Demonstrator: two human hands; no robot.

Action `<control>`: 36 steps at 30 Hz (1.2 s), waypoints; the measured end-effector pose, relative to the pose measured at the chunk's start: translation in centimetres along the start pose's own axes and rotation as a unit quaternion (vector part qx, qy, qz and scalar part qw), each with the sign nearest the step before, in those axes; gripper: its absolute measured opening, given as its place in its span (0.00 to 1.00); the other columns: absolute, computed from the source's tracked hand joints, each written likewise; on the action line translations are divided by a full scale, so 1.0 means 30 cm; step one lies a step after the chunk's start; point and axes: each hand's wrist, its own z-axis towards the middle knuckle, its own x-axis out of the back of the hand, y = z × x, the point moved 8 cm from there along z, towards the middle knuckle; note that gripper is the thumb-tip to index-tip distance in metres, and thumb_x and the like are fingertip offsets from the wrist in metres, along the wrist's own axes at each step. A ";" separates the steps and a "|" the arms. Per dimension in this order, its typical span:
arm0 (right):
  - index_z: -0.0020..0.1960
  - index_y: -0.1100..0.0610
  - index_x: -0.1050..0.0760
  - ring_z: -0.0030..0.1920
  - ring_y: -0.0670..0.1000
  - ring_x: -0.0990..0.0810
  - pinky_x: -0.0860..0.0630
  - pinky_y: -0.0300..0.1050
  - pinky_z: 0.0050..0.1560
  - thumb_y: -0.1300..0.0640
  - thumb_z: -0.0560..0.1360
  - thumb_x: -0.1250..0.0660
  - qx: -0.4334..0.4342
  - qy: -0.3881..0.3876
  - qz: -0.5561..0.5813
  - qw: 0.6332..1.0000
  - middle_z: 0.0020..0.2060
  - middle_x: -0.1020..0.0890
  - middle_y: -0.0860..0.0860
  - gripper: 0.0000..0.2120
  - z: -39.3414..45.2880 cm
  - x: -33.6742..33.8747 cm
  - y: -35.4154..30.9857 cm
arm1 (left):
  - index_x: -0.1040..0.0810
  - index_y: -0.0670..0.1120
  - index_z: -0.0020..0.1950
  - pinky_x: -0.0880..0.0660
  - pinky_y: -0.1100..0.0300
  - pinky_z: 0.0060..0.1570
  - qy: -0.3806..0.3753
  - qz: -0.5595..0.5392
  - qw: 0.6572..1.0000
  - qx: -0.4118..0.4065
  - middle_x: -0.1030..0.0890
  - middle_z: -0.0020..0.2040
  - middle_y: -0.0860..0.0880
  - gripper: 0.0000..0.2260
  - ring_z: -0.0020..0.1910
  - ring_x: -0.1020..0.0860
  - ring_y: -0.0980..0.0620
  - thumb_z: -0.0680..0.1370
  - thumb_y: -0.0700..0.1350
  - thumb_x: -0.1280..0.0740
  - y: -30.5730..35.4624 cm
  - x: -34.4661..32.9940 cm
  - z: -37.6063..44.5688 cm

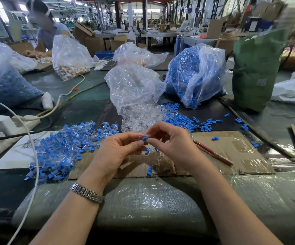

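Note:
My left hand and my right hand meet over a sheet of cardboard. Between their fingertips they pinch a small blue plastic piece joined to a clear plastic piece. A pile of joined blue-and-clear pieces lies to the left. Loose clear pieces spill from a clear bag straight ahead. Loose blue pieces lie to the right of them, in front of a bag full of blue pieces. A single blue piece lies below my hands.
A red pencil lies on the cardboard at the right. A white power strip with a charger and white cables sit at the left. A green sack stands at the back right. Another person works at the far left among more bags.

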 end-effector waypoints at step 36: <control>0.50 0.61 0.24 0.49 0.57 0.15 0.21 0.58 0.59 0.51 0.83 0.37 -0.222 -0.258 -0.055 0.939 0.49 0.15 0.60 0.12 -0.082 -0.052 -0.041 | 0.12 0.50 0.49 0.19 0.64 0.46 0.066 -0.074 0.994 -0.052 0.13 0.50 0.46 0.11 0.48 0.16 0.53 0.68 0.43 0.25 0.013 0.060 0.021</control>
